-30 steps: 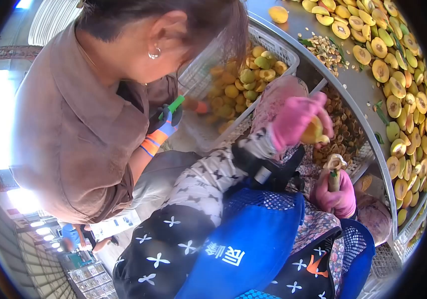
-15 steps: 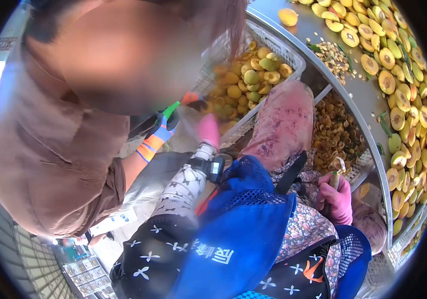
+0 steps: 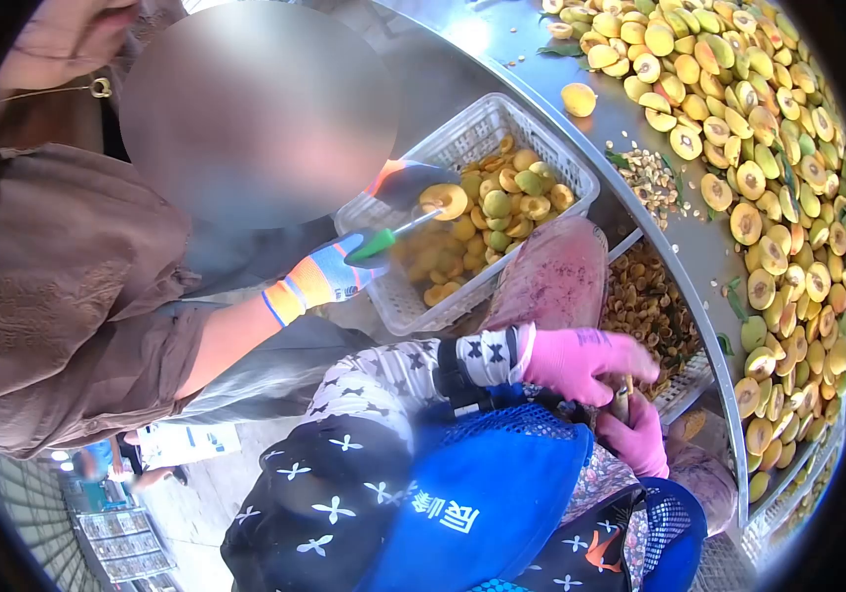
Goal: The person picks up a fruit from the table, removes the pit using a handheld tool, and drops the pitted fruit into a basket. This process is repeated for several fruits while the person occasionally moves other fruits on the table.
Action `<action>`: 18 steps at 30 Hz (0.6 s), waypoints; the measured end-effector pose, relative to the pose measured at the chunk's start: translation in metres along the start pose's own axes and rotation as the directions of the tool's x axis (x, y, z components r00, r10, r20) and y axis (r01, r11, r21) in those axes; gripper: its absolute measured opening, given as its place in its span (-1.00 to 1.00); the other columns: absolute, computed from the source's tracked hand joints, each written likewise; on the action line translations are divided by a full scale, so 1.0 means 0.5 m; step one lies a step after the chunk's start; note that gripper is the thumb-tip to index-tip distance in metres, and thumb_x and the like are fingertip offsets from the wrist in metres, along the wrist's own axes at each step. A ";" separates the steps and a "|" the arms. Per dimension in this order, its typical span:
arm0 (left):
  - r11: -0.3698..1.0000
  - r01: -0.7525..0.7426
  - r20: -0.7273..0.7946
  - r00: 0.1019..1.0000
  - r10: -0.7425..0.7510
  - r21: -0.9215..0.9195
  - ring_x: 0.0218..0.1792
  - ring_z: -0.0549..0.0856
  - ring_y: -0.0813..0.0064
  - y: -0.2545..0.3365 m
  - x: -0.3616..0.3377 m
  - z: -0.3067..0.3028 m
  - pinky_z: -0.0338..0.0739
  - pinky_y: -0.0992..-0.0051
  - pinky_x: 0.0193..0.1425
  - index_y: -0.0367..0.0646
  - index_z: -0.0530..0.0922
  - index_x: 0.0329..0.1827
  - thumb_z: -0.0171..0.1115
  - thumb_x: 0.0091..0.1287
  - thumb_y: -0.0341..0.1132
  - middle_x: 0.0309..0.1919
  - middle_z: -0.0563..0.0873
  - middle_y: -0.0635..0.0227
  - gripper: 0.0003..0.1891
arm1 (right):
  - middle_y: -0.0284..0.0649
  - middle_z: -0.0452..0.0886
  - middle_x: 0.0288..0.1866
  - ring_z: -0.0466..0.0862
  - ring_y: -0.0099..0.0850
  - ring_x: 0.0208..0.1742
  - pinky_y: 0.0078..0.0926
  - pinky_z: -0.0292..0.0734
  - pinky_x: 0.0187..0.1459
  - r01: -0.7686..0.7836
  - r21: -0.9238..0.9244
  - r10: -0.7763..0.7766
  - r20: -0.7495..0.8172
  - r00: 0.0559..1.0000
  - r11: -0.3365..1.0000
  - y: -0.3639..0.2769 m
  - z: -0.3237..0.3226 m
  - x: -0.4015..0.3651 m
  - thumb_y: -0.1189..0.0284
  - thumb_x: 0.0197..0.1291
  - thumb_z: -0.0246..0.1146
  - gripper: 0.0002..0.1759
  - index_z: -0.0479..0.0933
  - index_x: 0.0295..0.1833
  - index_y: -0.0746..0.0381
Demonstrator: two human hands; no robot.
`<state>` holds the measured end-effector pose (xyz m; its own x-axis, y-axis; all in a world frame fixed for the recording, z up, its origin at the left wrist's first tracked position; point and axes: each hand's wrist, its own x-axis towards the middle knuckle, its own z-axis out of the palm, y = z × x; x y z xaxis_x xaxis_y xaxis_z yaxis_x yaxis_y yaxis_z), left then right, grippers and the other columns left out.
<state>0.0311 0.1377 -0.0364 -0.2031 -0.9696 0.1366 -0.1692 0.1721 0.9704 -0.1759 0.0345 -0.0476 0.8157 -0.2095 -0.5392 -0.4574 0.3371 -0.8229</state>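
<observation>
My left hand (image 3: 581, 365), in a pink glove, reaches across above my right hand, with its thumb apart from its fingers and nothing visible in it. Pink-gloved too, my right hand (image 3: 635, 439) is wrapped round the handle of a small hand tool (image 3: 621, 403), whose tip is hidden behind my left hand. Beneath and beyond both hands, brown fruit scraps (image 3: 645, 296) fill a crate. Halved yellow fruit (image 3: 754, 178) covers the metal table (image 3: 685, 286) at the right, beside a small pile of pale seeds (image 3: 652, 180).
A co-worker's gloved hand (image 3: 329, 271) holds a green-handled tool (image 3: 374, 247) against a fruit half (image 3: 445, 201). Below it stands a white crate (image 3: 403, 306) of fruit pieces. The table's curved rim (image 3: 675, 257) runs between the crates and the tabletop fruit.
My left hand has moved right from beside the white crate to above my right hand. The co-worker's tool has moved right, to a fruit half. The view has shifted.
</observation>
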 end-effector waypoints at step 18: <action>0.832 0.399 -0.190 0.917 -0.352 0.385 -0.11 0.72 0.07 0.030 -0.015 0.006 0.60 0.20 0.01 -0.09 0.66 -0.02 0.20 0.36 -0.24 -0.16 0.73 0.20 -0.78 | -0.34 0.64 -0.34 0.58 -0.58 -0.33 -0.54 0.50 -0.25 0.078 -0.320 -0.125 -0.128 0.984 0.944 0.008 0.013 0.004 0.43 0.08 0.36 -0.74 0.57 -0.16 0.35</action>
<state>0.0274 0.1482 -0.0235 0.0566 -0.9824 -0.1781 -0.5929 -0.1767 0.7857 -0.1736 0.0416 -0.0509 0.8144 -0.3653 -0.4508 -0.4816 0.0079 -0.8764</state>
